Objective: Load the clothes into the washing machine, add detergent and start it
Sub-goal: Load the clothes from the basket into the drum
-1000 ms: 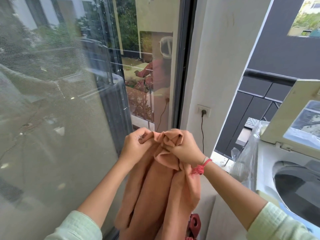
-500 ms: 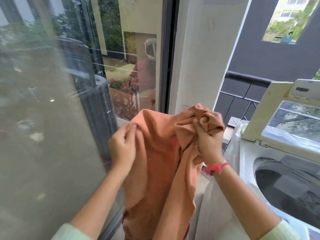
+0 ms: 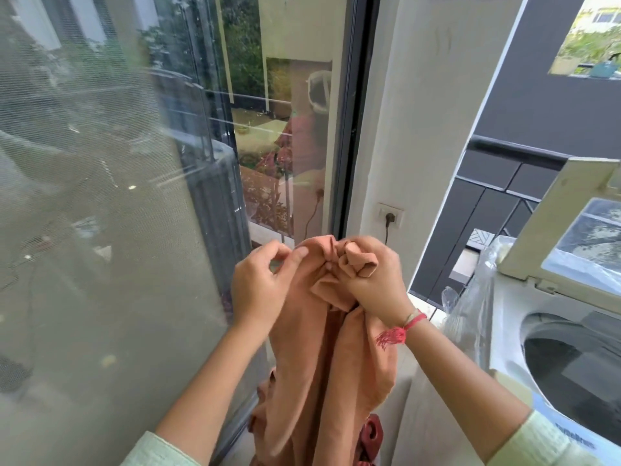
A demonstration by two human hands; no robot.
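Observation:
A long orange cloth (image 3: pixel 322 358) hangs in front of me, bunched at its top. My right hand (image 3: pixel 376 280) grips the bunched top in a fist. My left hand (image 3: pixel 262 284) pinches the cloth's upper left edge between thumb and fingers. The white top-loading washing machine (image 3: pixel 504 317) stands at the right with its lid (image 3: pixel 554 237) raised and its dark drum (image 3: pixel 578 371) showing. Both hands are to the left of the machine, level with its top.
A large glass sliding door (image 3: pixel 100 230) fills the left side, its dark frame (image 3: pixel 349 129) beside a white wall with a socket and plugged cord (image 3: pixel 389 215). Clear plastic wrap (image 3: pixel 470 317) covers the machine's left side. A dark red item (image 3: pixel 371 435) lies below the cloth. A black railing (image 3: pixel 510 153) runs behind.
Both hands with the cloth have come down and left, away from the machine. My left hand has closed in next to the right at the cloth's top.

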